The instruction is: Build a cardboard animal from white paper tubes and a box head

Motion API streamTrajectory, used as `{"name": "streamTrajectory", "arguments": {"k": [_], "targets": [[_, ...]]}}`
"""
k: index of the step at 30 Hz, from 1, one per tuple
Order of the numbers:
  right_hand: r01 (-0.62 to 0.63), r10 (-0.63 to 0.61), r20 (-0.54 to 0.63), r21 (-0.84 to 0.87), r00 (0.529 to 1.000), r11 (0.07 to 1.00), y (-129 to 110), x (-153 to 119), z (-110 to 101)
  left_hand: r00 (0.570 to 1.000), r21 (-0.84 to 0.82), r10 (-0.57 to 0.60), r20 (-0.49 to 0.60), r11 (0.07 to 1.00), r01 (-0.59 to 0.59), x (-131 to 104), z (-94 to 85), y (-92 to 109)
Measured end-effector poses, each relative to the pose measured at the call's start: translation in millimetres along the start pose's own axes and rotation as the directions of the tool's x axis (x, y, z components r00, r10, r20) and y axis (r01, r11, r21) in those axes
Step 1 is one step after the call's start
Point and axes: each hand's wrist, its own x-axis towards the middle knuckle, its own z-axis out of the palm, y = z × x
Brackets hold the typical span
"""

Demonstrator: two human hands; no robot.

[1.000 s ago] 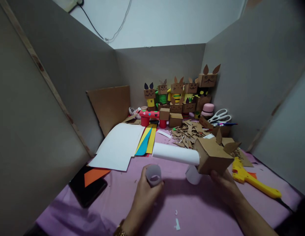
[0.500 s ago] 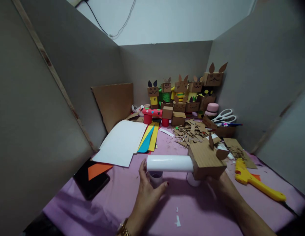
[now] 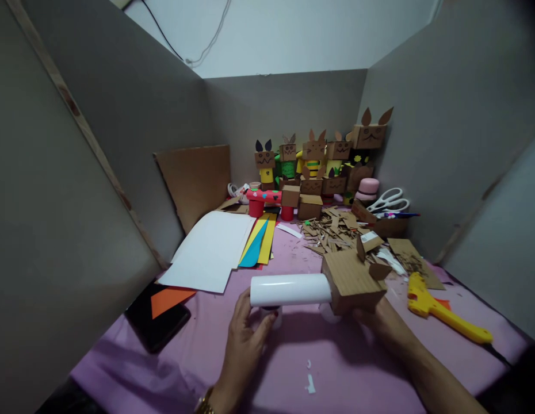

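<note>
A smooth white tube (image 3: 291,289) lies level in front of me, joined at its right end to a brown cardboard box (image 3: 354,282) with two pointed cardboard ears (image 3: 379,270). Under the tube are two small white cup-like pieces, the left cup (image 3: 275,319) and the right cup (image 3: 329,313), both partly hidden. My left hand (image 3: 245,339) is closed around the tube's left end, its thumb by the left cup's rim. My right hand (image 3: 377,322) grips the box from below and behind; its fingertips are mostly hidden.
A yellow glue gun (image 3: 448,313) lies at right. Cardboard scraps (image 3: 336,230), white scissors (image 3: 388,200) and several box-headed figures (image 3: 313,152) stand behind. White sheets (image 3: 207,247), coloured paper (image 3: 254,247) and a black phone-like slab (image 3: 157,325) are at left. Grey panels (image 3: 423,144) enclose the table.
My left thumb has moved up and left, closer to the tube's underside by the left cup. The tube and box shift slightly left in view, as does the whole scene.
</note>
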Motion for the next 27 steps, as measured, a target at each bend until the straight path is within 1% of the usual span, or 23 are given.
{"name": "streamTrajectory", "arguments": {"k": [5,9,13,16,20,24,27], "targets": [[0.005,-0.006,0.012,0.051,1.0,0.999,-9.1,0.6,4.3,0.998,-0.002,-0.028,0.05,1.0,0.028,0.5,-3.1,1.0],[0.016,-0.015,-0.011,0.05,1.0,0.999,-6.2,1.1,4.8,0.997,0.015,-0.043,0.067,0.999,0.042,2.2,-4.1,1.9],[0.047,-0.045,-0.024,0.088,0.999,0.995,0.8,1.8,3.0,0.997,0.045,-0.046,0.057,0.998,0.043,4.6,-5.5,-1.3],[0.075,-0.069,-0.044,0.163,0.997,0.984,2.2,2.8,2.8,0.998,0.064,-0.047,0.046,0.997,0.044,5.9,-6.7,-4.2],[0.114,-0.107,-0.042,0.257,0.993,0.96,-1.5,4.4,4.4,0.998,0.058,-0.056,0.031,0.997,0.054,7.2,-7.1,-6.8],[0.086,-0.088,-0.001,0.267,0.996,0.96,-8.2,6.6,7.0,0.996,0.063,-0.084,0.021,0.995,0.083,8.9,-7.1,-8.2],[0.082,-0.088,0.006,0.295,0.996,0.952,-14.2,8.3,9.1,0.995,0.063,-0.097,0.029,0.993,0.095,9.8,-7.4,-7.2]]}}
